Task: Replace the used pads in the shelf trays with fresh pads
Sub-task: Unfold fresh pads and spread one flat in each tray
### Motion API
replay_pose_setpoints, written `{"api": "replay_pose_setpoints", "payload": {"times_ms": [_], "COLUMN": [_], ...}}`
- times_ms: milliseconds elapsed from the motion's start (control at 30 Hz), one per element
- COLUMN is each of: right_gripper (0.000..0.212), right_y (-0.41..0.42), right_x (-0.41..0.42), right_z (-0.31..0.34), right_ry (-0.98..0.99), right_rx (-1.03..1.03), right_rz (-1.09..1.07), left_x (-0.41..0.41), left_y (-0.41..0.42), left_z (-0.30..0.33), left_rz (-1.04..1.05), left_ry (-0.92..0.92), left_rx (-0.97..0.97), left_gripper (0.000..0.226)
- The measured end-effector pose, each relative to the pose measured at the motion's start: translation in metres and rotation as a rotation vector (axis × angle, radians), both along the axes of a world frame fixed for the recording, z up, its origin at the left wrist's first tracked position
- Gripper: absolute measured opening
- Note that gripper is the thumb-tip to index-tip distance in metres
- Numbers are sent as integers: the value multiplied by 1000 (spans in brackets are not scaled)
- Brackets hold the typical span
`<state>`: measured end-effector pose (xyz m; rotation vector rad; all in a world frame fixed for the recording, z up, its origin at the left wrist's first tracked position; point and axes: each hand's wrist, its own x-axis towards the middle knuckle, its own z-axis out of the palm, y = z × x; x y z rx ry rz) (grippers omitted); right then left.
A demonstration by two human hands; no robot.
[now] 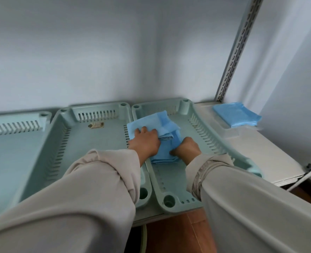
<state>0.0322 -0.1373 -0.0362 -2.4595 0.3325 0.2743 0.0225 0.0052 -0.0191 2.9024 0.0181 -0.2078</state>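
Pale walls meet in a corner behind a white shelf (260, 152), which is framed by two slotted metal uprights, one tall at the back right (238, 50) and one showing only at the right edge. Three pale green slotted trays sit side by side on it: the left tray (14, 125) is cut off by the frame, the middle tray (89, 139) holds what seems to be a small tan scrap near its far wall, too blurred to identify, and the right tray (202, 128) holds a blue pad (162, 125).

That pad is partly unfolded and rumpled, lying across the far half of the right tray, its left corner lapping over the rim toward the middle tray. The left hand (145, 141) lies on top of it with fingers spread fairly straight, pressing it down. The right hand (186, 147) is just beside, fingers curled into the pad's folded near edge and gripping it. Both forearms wear beige sleeves.

A second blue pad (236, 114), neatly folded, lies on the bare shelf to the right of the trays, well apart from the hands. Brown floor shows below the shelf's front edge.
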Motion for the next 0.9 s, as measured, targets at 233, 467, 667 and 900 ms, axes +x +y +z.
{"api": "replay_pose_setpoints", "payload": {"times_ms": [233,467,667,900], "right_gripper": [23,26,27,34], "right_y": [-20,-87,-135,-149], "right_x": [8,29,62,84], "right_z": [32,72,66,31], "right_ry": [-376,-792,-861,-317], "right_rx": [166,136,99,-32], "right_rz": [-160,-460,-596,-317], "left_x": [-3,16,41,61], "left_y": [-26,-76,-104,-109], "left_z": [23,31,22,5], "left_rz": [4,-35,-86,-100], "left_ry": [-322,-351,-344,-317], "left_rx": [-194,-271,-292,-256], "left_gripper": [46,46,42,41]}}
